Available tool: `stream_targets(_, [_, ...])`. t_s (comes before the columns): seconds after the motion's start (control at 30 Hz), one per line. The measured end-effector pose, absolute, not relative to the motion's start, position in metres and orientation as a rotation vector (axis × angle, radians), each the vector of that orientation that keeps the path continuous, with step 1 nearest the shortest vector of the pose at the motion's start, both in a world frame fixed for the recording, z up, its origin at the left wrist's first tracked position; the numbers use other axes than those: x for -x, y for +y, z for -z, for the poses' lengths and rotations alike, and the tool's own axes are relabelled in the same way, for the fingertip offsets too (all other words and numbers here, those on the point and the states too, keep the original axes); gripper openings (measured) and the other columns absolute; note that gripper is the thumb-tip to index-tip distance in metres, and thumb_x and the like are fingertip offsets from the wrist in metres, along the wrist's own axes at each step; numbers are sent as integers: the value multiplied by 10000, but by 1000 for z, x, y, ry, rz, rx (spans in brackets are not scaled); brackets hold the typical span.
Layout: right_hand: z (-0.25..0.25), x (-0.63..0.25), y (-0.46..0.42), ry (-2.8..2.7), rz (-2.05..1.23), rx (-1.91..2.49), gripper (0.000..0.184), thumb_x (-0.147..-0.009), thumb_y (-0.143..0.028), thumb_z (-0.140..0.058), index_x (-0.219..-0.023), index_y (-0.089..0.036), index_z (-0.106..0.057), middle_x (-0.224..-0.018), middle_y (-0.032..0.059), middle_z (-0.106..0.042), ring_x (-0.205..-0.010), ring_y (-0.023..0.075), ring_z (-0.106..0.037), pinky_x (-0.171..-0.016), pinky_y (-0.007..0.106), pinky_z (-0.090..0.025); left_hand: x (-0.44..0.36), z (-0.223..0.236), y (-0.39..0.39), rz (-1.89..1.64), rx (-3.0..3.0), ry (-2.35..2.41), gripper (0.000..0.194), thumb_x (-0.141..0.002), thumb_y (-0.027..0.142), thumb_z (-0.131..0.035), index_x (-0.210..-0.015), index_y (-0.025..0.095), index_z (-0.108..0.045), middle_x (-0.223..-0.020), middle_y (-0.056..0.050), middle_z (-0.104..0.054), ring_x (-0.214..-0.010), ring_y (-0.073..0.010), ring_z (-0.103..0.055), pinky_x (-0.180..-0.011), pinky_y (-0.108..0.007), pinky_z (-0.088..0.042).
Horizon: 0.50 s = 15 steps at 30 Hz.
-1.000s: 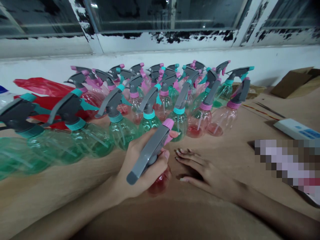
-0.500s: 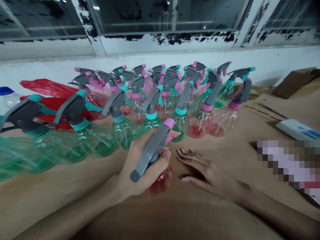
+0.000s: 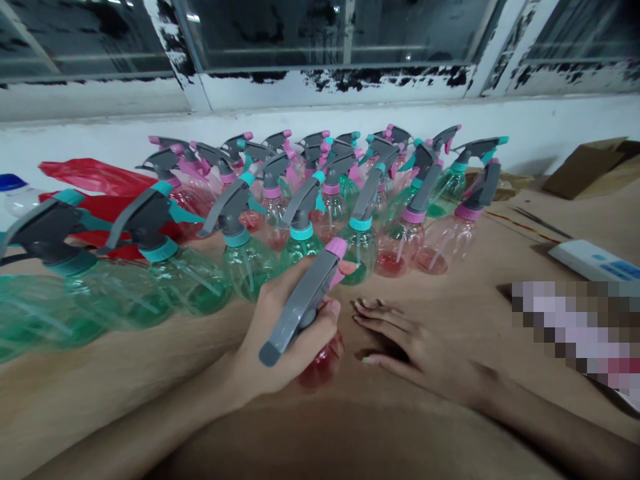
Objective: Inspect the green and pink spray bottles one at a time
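My left hand (image 3: 280, 333) is wrapped round the neck of a pink spray bottle (image 3: 323, 363) with a grey trigger head. Its clear red-tinted base shows below my fingers, and its pink nozzle points away toward the right. The bottle's neck and trigger are mostly hidden by the hand. To the right, my right hand (image 3: 407, 340) rests on the wooden table (image 3: 425, 427), fingers stretched out and holding nothing. Just beyond my hands stand a green spray bottle (image 3: 250, 267) with a turquoise collar and a pink-collared spray bottle (image 3: 397, 250).
Several more green and pink spray bottles crowd the table back to the white wall (image 3: 530, 127). Red plastic (image 3: 95, 177) lies at the left near a blue-capped bottle (image 3: 17, 193). At the right are an open cardboard box (image 3: 580, 170), a white device (image 3: 595, 260) and tweezers (image 3: 543, 222).
Both hands and the held spray bottle look nearly still. The view has shifted very slightly, moving the things at the right a little to the left.
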State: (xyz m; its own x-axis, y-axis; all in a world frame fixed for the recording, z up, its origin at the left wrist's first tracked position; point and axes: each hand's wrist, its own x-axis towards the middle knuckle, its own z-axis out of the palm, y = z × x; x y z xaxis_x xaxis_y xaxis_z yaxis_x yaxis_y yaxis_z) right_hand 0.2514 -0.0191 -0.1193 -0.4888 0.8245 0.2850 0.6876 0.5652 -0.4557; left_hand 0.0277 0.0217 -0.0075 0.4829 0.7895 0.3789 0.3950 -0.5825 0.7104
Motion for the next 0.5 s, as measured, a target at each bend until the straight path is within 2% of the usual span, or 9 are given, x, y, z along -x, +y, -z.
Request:
stream_targets(0.27, [119, -251, -18, -2374, -378, 1234, 537, -901, -439, -519, -1366, -186, -429, -1405, 86, -482, -1324, 214, -392, -1114, 459, -312, -28, 7, 21, -966, -2200, 945, 102, -776, 174, -472, -809, 256, -524, -775, 35, -577, -574, -121, -570, -627, -262, -522])
stream_targets(0.5, [120, -252, -18, -2332, -388, 1209, 534, -894, -428, -535, -1375, -226, -419, -1402, 75, -487, -1322, 227, -394, -1097, 478, -333, -28, 7, 22, -963, -2186, 942, 103, -764, 173, -485, -797, 260, -528, -799, 32, -589, -591, -126, -582, -632, -269, -528])
